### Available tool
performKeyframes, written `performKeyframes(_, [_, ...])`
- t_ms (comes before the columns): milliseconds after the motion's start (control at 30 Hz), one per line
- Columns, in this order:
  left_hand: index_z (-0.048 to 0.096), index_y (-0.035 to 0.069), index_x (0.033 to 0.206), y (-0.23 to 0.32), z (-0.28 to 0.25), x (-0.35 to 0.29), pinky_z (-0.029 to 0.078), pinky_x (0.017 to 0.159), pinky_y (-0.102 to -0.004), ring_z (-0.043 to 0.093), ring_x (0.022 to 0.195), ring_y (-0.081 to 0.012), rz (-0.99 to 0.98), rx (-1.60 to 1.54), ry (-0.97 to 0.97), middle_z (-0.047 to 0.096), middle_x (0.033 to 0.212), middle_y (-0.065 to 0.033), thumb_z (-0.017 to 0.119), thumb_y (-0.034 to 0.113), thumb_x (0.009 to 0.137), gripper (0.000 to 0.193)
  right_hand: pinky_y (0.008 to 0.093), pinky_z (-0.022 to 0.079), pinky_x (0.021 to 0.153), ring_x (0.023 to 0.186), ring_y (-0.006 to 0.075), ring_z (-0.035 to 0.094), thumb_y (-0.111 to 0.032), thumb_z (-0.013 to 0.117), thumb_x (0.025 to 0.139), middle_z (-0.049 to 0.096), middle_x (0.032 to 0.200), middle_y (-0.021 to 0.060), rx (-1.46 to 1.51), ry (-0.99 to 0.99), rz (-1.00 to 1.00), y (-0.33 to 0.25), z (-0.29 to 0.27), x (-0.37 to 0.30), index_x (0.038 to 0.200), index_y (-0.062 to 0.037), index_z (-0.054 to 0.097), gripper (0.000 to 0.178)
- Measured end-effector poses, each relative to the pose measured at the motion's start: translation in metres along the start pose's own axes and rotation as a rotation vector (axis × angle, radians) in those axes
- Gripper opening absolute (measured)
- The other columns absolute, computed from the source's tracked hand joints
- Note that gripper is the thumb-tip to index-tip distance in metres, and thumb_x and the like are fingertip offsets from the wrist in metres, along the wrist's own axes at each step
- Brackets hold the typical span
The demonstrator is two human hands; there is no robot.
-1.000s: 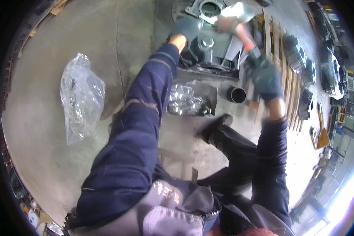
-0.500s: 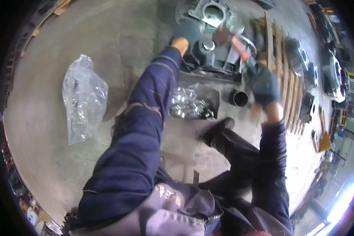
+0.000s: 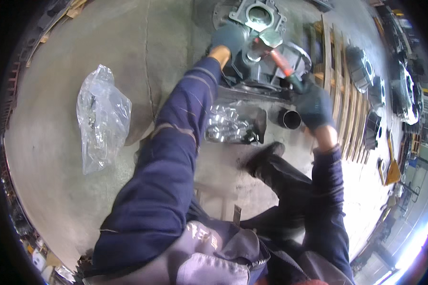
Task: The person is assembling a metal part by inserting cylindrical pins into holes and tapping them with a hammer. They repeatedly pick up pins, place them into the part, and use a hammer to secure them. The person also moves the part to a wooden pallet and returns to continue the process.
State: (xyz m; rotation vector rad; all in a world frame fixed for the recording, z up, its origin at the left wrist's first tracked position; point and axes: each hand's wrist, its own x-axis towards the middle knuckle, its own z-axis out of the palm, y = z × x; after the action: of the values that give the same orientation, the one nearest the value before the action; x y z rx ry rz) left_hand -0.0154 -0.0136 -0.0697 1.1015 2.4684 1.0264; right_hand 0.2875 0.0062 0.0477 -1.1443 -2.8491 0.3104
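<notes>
In a dark work glove, my right hand (image 3: 314,102) is closed round the black grip of a hammer (image 3: 281,62) with a red shaft. The hammer's head, smeared by motion, is over a large grey metal casting (image 3: 290,59) on the floor ahead of me. My left hand (image 3: 229,39), gloved too, is at the casting's left side, beside the hammer head. Its fingers are blurred and hidden, so I cannot see what they hold. Behind the hammer head stands a grey metal housing (image 3: 259,18) with a round opening.
A tray (image 3: 259,118) of shiny metal pieces lies near my shoe, with a dark short tube (image 3: 288,118) to its right. A clear plastic bag (image 3: 102,118) lies at left. Wooden pallet slats (image 3: 340,80) and more castings (image 3: 359,69) are at right.
The hammer head has moved left and slightly nearer to me, over the casting. My right hand has shifted a little left. My left hand stays almost in place.
</notes>
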Motion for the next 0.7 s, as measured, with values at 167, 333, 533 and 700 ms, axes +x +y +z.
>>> performKeyframes(167, [0.077,0.006,0.110,0.006,-0.002,0.007,0.055,0.092,-0.0515,0.071,0.106,-0.0430,-0.036,-0.058,-0.090,0.073,0.115,-0.0242,0.049,0.047,0.096,0.051,0.0369,0.058,0.067,0.077,0.0272,0.073,-0.019,0.068,0.095,0.075,0.088,0.0130,-0.063,0.488,-0.247,-0.026,-0.141,0.031,0.099,-0.0094,0.073,0.012])
performKeyframes(333, [0.071,0.002,0.118,0.014,-0.005,0.003,0.053,0.095,-0.0536,0.067,0.114,-0.0466,-0.106,-0.006,-0.160,0.069,0.123,-0.0264,0.055,0.050,0.093,0.057,0.0414,0.057,0.073,0.081,0.0316,0.072,-0.028,0.074,0.090,0.074,0.094,0.0169,1.107,0.425,-0.130,-0.071,-0.083,0.020,0.110,-0.0052,0.070,0.031])
performKeyframes(533, [0.075,0.007,0.116,0.011,-0.006,0.002,0.054,0.097,-0.0499,0.067,0.115,-0.0421,-0.169,0.033,-0.014,0.069,0.126,-0.0225,0.050,0.052,0.097,0.055,0.0550,0.056,0.074,0.080,0.0495,0.069,-0.033,0.066,0.091,0.069,0.083,0.0286,0.098,0.029,-0.039,0.011,0.018,0.001,0.107,-0.0035,0.071,0.034])
performKeyframes(700, [0.073,0.000,0.111,0.010,-0.006,0.006,0.053,0.094,-0.0523,0.068,0.109,-0.0448,-0.065,-0.051,-0.131,0.070,0.116,-0.0279,0.048,0.050,0.097,0.057,0.0384,0.057,0.073,0.084,0.0239,0.070,-0.025,0.073,0.091,0.073,0.091,0.0125,-0.052,0.422,-0.312,-0.012,-0.132,0.028,0.097,-0.0082,0.071,0.018])
